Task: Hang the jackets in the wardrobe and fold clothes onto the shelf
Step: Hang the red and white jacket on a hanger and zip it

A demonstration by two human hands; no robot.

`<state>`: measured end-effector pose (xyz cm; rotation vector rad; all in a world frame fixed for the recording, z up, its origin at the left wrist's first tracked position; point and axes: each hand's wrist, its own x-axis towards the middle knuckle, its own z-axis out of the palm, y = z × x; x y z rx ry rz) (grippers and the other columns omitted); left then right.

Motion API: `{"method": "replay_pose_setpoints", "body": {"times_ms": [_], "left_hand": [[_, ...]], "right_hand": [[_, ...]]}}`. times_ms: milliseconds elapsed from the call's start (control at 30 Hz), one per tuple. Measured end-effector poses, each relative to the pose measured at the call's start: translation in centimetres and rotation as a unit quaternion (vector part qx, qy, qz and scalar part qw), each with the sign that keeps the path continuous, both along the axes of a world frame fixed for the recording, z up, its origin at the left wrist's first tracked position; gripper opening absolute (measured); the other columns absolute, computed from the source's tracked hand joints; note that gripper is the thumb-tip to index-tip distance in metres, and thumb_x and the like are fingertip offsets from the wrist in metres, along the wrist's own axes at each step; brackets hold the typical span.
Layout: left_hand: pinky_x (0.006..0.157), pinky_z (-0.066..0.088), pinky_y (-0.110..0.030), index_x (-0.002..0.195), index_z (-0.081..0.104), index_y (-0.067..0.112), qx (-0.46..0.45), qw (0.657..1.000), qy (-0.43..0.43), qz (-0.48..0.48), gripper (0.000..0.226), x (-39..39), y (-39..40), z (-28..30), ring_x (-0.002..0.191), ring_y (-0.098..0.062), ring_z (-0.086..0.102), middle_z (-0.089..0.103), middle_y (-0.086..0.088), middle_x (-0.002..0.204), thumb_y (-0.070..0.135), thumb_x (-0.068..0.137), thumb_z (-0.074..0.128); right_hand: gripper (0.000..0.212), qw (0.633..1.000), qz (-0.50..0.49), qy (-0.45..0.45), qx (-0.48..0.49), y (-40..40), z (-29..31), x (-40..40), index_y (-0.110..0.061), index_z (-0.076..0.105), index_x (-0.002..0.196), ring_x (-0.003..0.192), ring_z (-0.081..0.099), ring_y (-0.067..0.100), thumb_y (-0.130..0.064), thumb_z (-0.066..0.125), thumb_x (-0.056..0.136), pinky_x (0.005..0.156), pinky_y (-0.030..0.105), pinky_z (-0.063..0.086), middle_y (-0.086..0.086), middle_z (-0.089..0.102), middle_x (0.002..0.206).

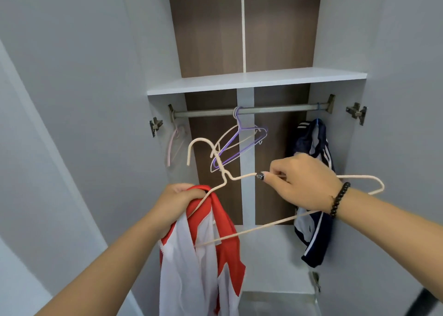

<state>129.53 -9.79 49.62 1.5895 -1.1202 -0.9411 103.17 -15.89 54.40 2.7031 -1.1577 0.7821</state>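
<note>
Left hand: the left hand (pixel 178 199) is clenched on the bunched collar of the red and white jacket (pixel 203 255), which hangs straight down from that grip, low at the left of the wardrobe opening.
Right hand: the right hand (pixel 303 180) pinches the upper wire of the cream hanger (pixel 259 229), just right of its neck.
Hanger axis: its long axis runs left to right, tilted, the left end low and tucked into the jacket, the right end out past the right wrist; the hook (pixel 200 145) points up and left.
Nearer hand: the left hand is at the garment; the right hand steers the hanger, so I judge the right shoulder of the jacket has yet to go on.
Rail: the rail (pixel 275 110) lies above and behind both hands, under the shelf (pixel 259 80).
Open room: free rail lies between the purple hanger (pixel 242 145) at mid-rail and the navy jacket (pixel 314 196) at the right end; a pink hanger (pixel 173 143) sits at the left end.
</note>
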Motion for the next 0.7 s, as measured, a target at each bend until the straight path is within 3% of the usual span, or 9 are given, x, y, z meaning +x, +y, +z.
{"method": "replay_pose_setpoints", "body": {"times_ms": [133,200,267,333,400,500,600,700], "left_hand": [[0.079,0.058,-0.039,0.077,0.077,0.014,-0.060,0.994,0.084,-0.027,0.013,-4.0,-0.8,0.8,0.075,-0.028,0.070,0.074,-0.015,0.084,0.013,0.081,0.064],[0.081,0.056,-0.039,0.076,0.073,0.022,-0.075,0.991,0.084,-0.075,0.011,-5.4,-1.2,0.8,0.077,-0.026,0.068,0.071,-0.011,0.083,0.020,0.075,0.062],[0.080,0.055,-0.037,0.080,0.065,0.028,-0.069,0.989,0.028,-0.127,0.010,-6.7,-1.8,0.5,0.081,-0.024,0.068,0.070,-0.007,0.086,0.033,0.073,0.062],[0.083,0.055,-0.035,0.088,0.062,0.028,-0.076,0.985,-0.065,-0.141,0.025,-7.9,-2.5,-0.2,0.086,-0.021,0.067,0.068,-0.006,0.092,0.052,0.083,0.062],[0.077,0.052,-0.033,0.082,0.060,0.021,-0.116,0.977,-0.133,-0.122,0.039,-9.4,-3.1,-0.4,0.075,-0.011,0.061,0.064,-0.001,0.079,0.060,0.084,0.055],[0.062,0.042,-0.025,0.062,0.049,0.025,-0.169,0.967,-0.177,-0.072,0.037,-11.5,-4.3,-0.3,0.056,-0.003,0.047,0.050,0.014,0.056,0.046,0.091,0.057],[0.059,0.040,-0.023,0.054,0.044,0.026,-0.215,0.960,-0.180,-0.025,0.043,-13.0,-5.6,-0.1,0.052,-0.004,0.043,0.048,0.014,0.051,0.039,0.091,0.061],[0.058,0.040,-0.026,0.050,0.048,0.023,-0.247,0.957,-0.152,0.026,0.044,-13.6,-6.6,1.0,0.050,-0.005,0.042,0.047,0.011,0.049,0.037,0.089,0.064]], "right_hand": [[0.045,1.000,0.028,0.002,-0.009,-0.5,-1.2,-1.0,-0.028,0.035,0.056,0.053,0.048,0.013,-0.056,0.035,0.091,0.050,0.030,0.041,-0.006,0.047,0.053],[0.045,0.999,0.020,-0.026,-0.010,-1.2,-1.6,-2.2,-0.027,0.038,0.057,0.052,0.047,0.013,-0.056,0.035,0.091,0.050,0.030,0.040,-0.007,0.045,0.052],[0.044,0.998,0.006,-0.060,-0.015,-2.1,-2.0,-3.5,-0.023,0.054,0.061,0.053,0.050,0.014,-0.052,0.042,0.092,0.051,0.031,0.044,-0.006,0.051,0.054],[0.044,0.995,0.009,-0.090,-0.038,-2.8,-2.6,-4.6,-0.017,0.065,0.067,0.054,0.054,0.015,-0.048,0.050,0.092,0.052,0.033,0.048,-0.004,0.059,0.057],[0.046,0.990,0.031,-0.115,-0.081,-3.3,-3.2,-5.5,-0.014,0.070,0.067,0.052,0.056,0.016,-0.047,0.050,0.091,0.050,0.034,0.050,-0.002,0.062,0.058],[0.032,0.970,0.063,-0.191,-0.139,-4.1,-4.0,-6.6,-0.010,0.072,0.075,0.064,0.060,0.017,-0.035,0.057,0.089,0.057,0.035,0.053,0.001,0.065,0.071],[0.008,0.934,0.082,-0.292,-0.190,-4.1,-4.8,-7.2,-0.005,0.065,0.090,0.091,0.055,0.025,-0.007,0.061,0.083,0.082,0.036,0.048,0.007,0.054,0.098],[0.014,0.912,0.127,-0.339,-0.194,-2.8,-6.8,-7.0,-0.014,0.050,0.089,0.090,0.048,0.017,-0.005,0.053,0.080,0.080,0.028,0.043,-0.001,0.045,0.095]]}}
